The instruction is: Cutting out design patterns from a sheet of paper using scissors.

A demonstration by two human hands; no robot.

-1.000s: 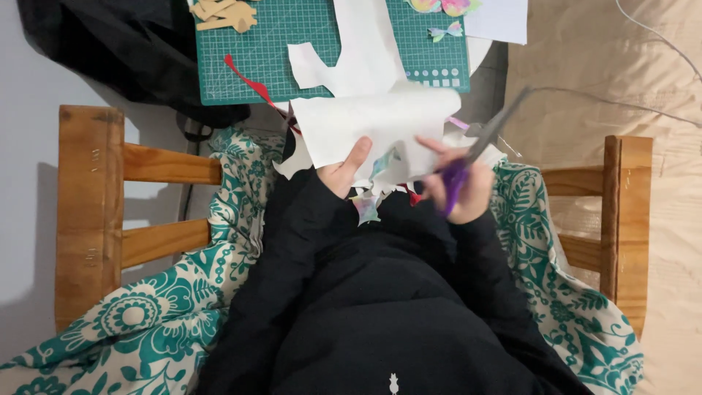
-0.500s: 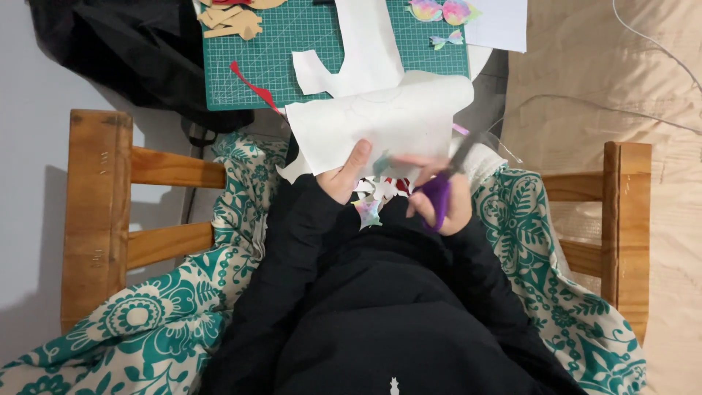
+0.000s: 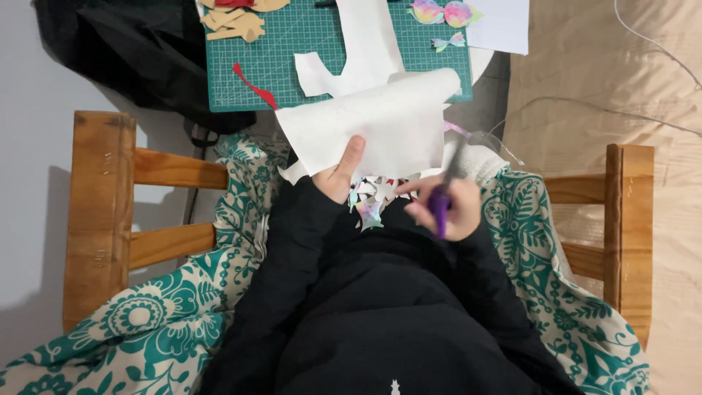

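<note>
While left hand (image 3: 338, 178) pinches white sheet (image 3: 373, 121) edge | right hand (image 3: 446, 208) grips scissors (image 3: 442, 197)

Scissors (image 3: 444, 192) swung upright, blades seemingly into white sheet (image 3: 380, 124); sheet shifted right

The white sheet (image 3: 380, 121) is thin matt paper, smooth and slightly curled at its far edge. Just beyond it lies a green cutting mat (image 3: 292, 51), matt rubbery plastic with a printed grid. The scissors (image 3: 442, 197) beside the sheet have glossy purple plastic handles. The chair arms (image 3: 99, 212) are unpainted grained wood, draped in patterned teal cloth (image 3: 146, 322).
</note>
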